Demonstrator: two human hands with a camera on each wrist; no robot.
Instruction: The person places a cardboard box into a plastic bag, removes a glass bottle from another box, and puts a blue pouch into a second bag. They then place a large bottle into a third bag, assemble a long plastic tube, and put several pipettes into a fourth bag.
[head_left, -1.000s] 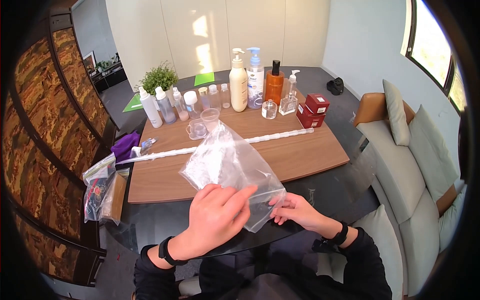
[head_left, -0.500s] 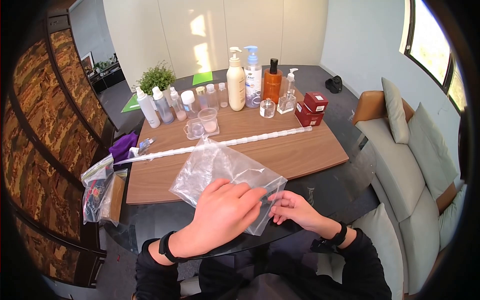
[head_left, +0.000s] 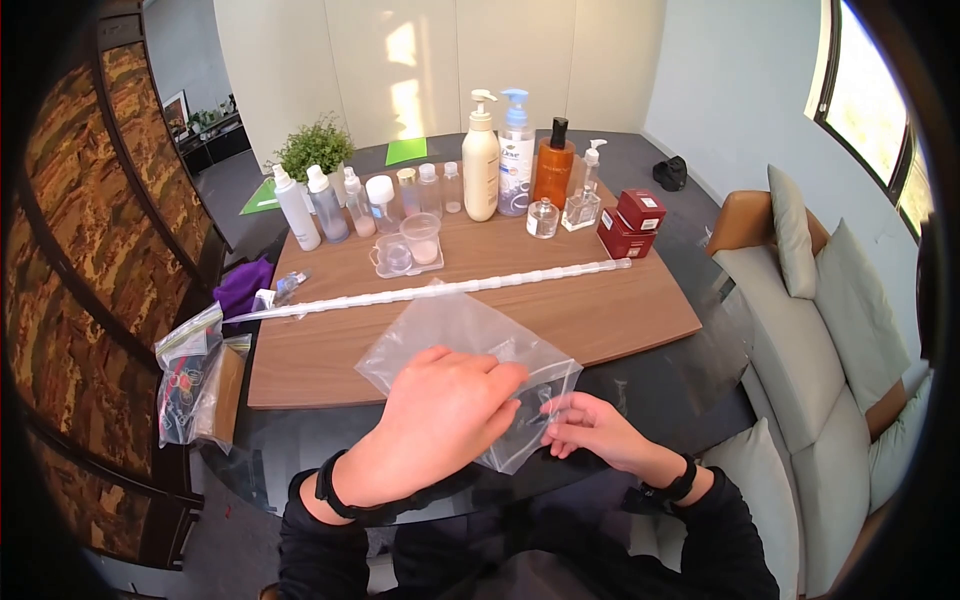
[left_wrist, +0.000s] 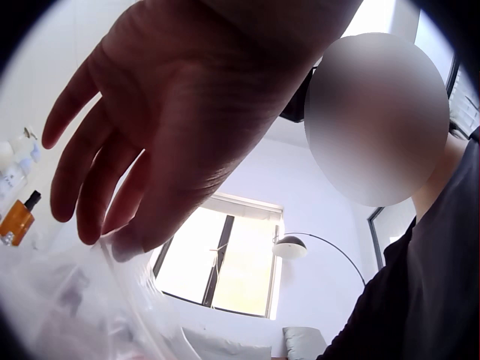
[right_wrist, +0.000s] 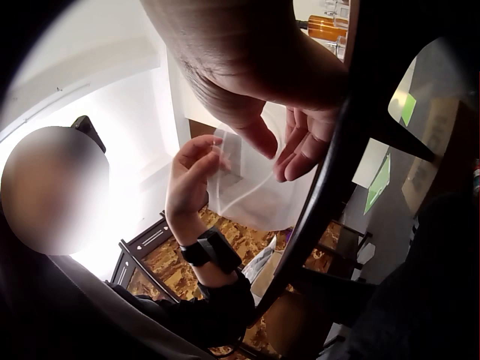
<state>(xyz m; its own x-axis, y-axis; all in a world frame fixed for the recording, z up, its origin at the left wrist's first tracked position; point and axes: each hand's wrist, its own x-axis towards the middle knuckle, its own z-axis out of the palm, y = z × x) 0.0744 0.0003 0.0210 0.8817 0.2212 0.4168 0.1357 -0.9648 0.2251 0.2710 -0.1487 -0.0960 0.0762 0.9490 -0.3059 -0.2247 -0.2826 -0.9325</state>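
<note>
Both hands are at a clear plastic zip bag [head_left: 440, 325], spread out above the near edge of the wooden board. With thumb and fingertips, my left hand [head_left: 430, 420] pinches the bag near its opening; in the left wrist view the thumb meets the fingers at the bag's edge [left_wrist: 131, 300]. My right hand [head_left: 605, 435] holds the bag's right side between thumb and curled fingers, and the right wrist view shows the film [right_wrist: 259, 199] stretching between the two hands. The left hand hides the bag's lower left part in the head view.
Behind the bag a long white segmented strip [head_left: 450, 289] crosses the wooden board [head_left: 310, 365]. Farther back stand small bottles [head_left: 297, 210], a clear cup [head_left: 421, 240], pump bottles [head_left: 480, 160] and red boxes [head_left: 627, 232]. Filled plastic bags [head_left: 190, 385] sit at the left edge.
The bag's far corner has dropped and lies flatter, uncovering the clear cup behind it. My left hand has shifted slightly right, closer to the right hand, which stays nearly in place.
</note>
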